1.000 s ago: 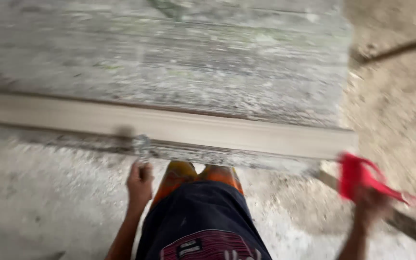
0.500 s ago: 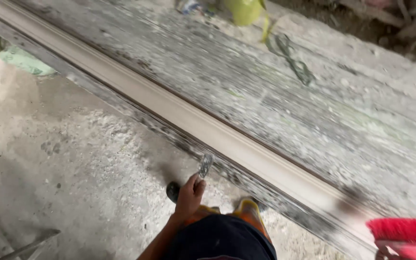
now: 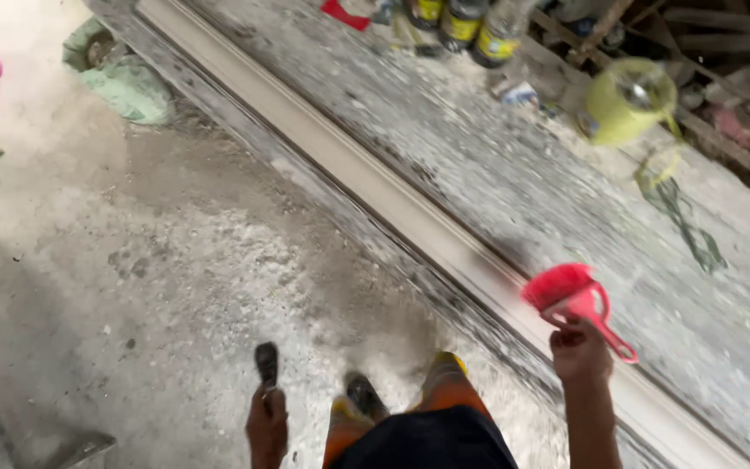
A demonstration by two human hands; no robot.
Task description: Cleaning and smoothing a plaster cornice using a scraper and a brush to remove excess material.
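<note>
Right hand point(image 3: 580, 352), fingers clamped on a red bristly brush point(image 3: 570, 293), hovers over the dusty desk's point(image 3: 514, 174) long pale moulding point(image 3: 410, 208); left hand point(image 3: 267, 424) grips a small dark tool point(image 3: 266, 363).

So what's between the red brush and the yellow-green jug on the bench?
In the head view, only dusty grey bench top lies between the red brush in the right hand and the yellow-green jug; a green cord lies just off to the side.

A rough workshop: dusty concrete floor point(image 3: 132, 287), long plaster-caked workbench point(image 3: 566, 200) (a pale moulding strip point(image 3: 375, 187) along it), bottles point(image 3: 462, 22).
</note>
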